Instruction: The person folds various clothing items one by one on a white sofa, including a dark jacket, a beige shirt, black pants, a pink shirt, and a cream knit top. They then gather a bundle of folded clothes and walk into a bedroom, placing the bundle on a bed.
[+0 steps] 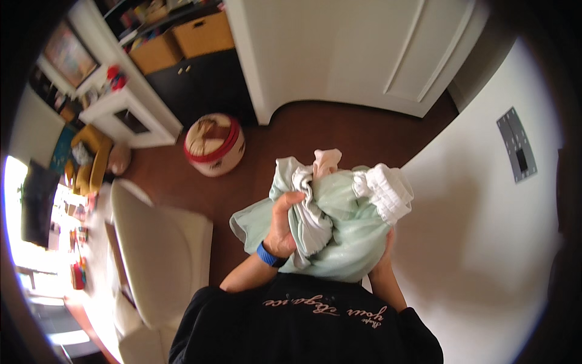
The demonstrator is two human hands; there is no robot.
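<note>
A bundle of clothes is held in front of my chest. My left hand (284, 227), with a blue wristband (267, 255) at its wrist, grips a bunched pale green and white garment (313, 227), thumb on top. Beside it hangs a sheer mint-green tulle garment (363, 245). A white gathered elastic band (390, 193) sits at the bundle's right end. Some peach cloth (326, 161) pokes out at the far side. My right hand (388, 243) supports the tulle from the right; its fingers are mostly hidden behind the fabric.
Close on the right rises a white wall with a grey switch panel (517, 144). A round red-and-cream pouf (214, 144) stands on the dark wood floor (268, 136). Left is a cream upholstered chair (154, 255). Ahead are a white door (345, 50) and black cabinet (204, 86).
</note>
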